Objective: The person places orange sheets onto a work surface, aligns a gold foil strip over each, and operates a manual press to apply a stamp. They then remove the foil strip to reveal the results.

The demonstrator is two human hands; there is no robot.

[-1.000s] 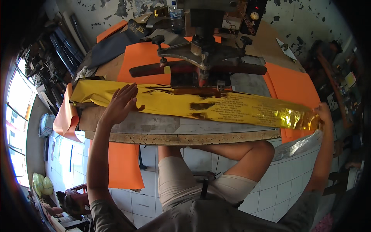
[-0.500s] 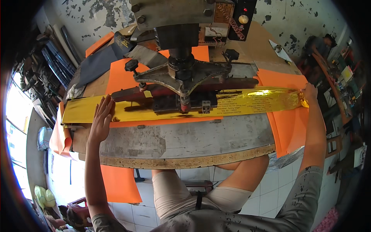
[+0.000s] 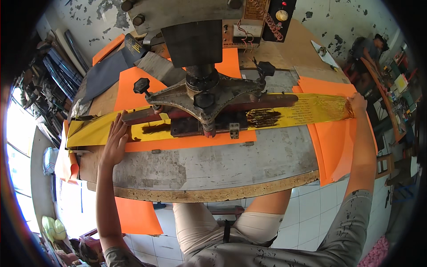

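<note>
A long strip of gold foil (image 3: 307, 111) stretches left to right across the press table, passing under the press head (image 3: 204, 91). Near its left end my left hand (image 3: 114, 144) lies flat, fingers straight and together, beside the end of the dark red bar (image 3: 149, 116). At the far right my right hand (image 3: 357, 105) is closed around the crumpled foil end. Dark streaks and rows of small marks show on the foil right of the black block (image 3: 191, 127) under the head. An orange sheet (image 3: 191, 143) shows below the foil there.
Orange sheets (image 3: 331, 151) are stacked under the foil's right side. A dark sheet (image 3: 106, 73) and a grey board (image 3: 161, 67) lie at the back left. The table's wooden front edge (image 3: 213, 192) is above my knees. Another person (image 3: 369, 53) is at the far right.
The view has shifted slightly, so the press looks larger and further left. A dark streaked patch now shows on the foil beside the block. Both hands keep their places on the foil.
</note>
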